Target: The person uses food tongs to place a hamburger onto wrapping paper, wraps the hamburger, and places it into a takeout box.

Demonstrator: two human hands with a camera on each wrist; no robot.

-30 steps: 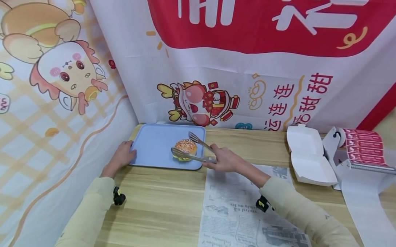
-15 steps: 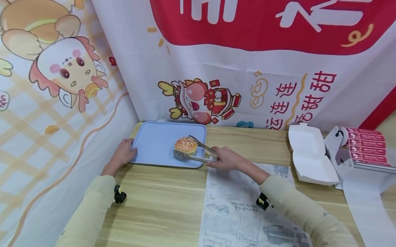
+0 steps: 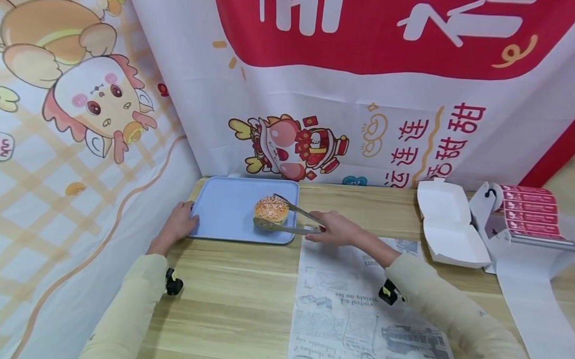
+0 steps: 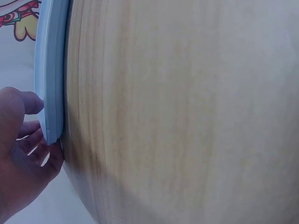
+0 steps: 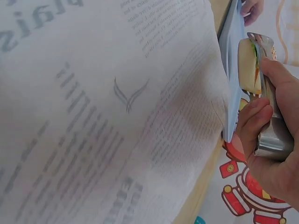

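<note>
Reaching in from the bottom edge with both arms, in pale sleeves (image 3: 123,306), with a black wrist camera (image 3: 173,284) at each cuff. Angling right forearm inward to the left, over a newsprint-style sheet (image 3: 332,323). Running left forearm steeply up along the left side of a wood-grain table (image 3: 226,304). Pinching near left corner of blue tray (image 3: 224,211) with left hand (image 3: 179,222): thumb on rim, fingers curled underneath. Gripping steel tongs (image 3: 286,228) firmly with right hand (image 3: 335,228): thumb along one arm, fingers curled round the other. Flanking sesame-bun burger (image 3: 271,209) with tong ends, at right end of tray. Can't tell whether lifted clear of tray or resting on it. Farther right, see open white clamshell box (image 3: 452,227) just beside a label dispenser (image 3: 546,257), loaded with red-printed label roll (image 3: 529,209) and trailing a white strip (image 3: 530,315) toward the near edge. Backed by white hanging cloth (image 3: 366,92) with big red panel, sideways cartoon dragon and red Chinese characters. Bounded on left by second cloth (image 3: 77,204) with orange plaid and upside-down cartoon creature.
</note>
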